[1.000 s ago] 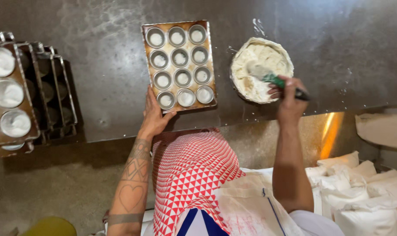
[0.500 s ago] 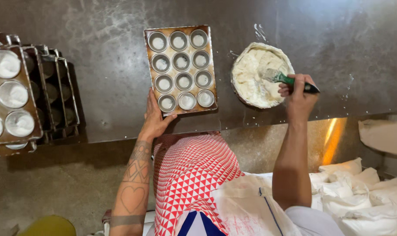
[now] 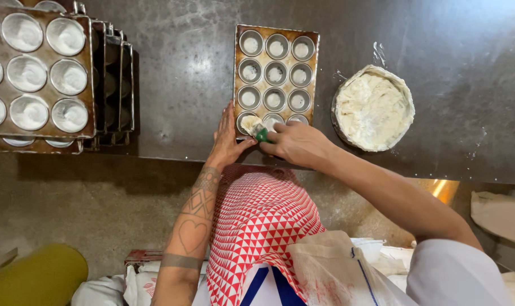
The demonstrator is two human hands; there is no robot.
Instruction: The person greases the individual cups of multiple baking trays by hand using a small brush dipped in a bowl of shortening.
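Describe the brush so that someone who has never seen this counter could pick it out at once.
Start at the twelve-cup metal muffin tray in the middle of the dark counter, left of the round bowl of white paste. At its near left corner, the right hand holds a small brush over the corner cup. It is the only green-handled thing there, its bristles white with paste.

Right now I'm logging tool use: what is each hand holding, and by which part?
The right hand holds a brush by its green handle. The left hand holds nothing; it lies flat against the muffin tray edge.
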